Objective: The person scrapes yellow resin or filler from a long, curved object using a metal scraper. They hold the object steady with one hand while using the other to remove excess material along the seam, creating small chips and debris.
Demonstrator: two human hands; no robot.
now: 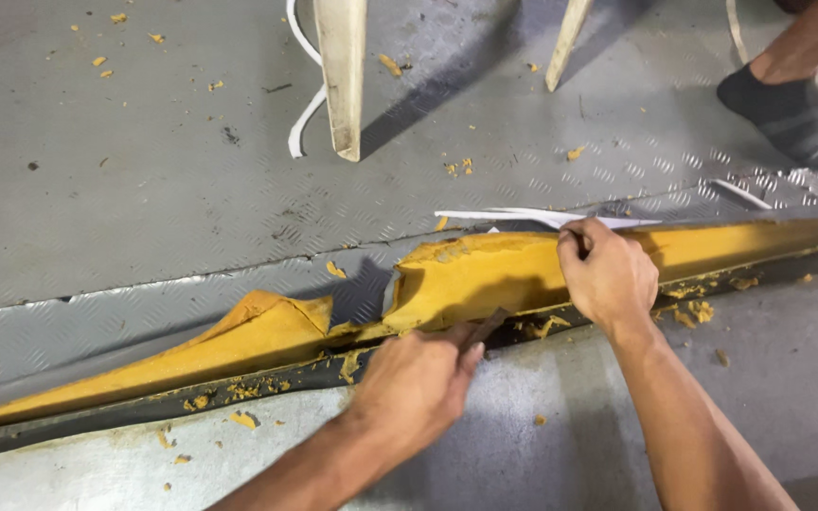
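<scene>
Left hand [414, 383] is reaching in from the bottom, fingers curling tight round a small dark tool [485, 328] and poking its tip under the yellow foam strip [466, 279]. Right hand [608, 274] is coming in from the right, wrist bent, pinching the strip's top edge. Further back, chair legs [343, 76] and someone's socked foot [788, 114] are standing on the grey checker-plate floor [144, 170].
</scene>
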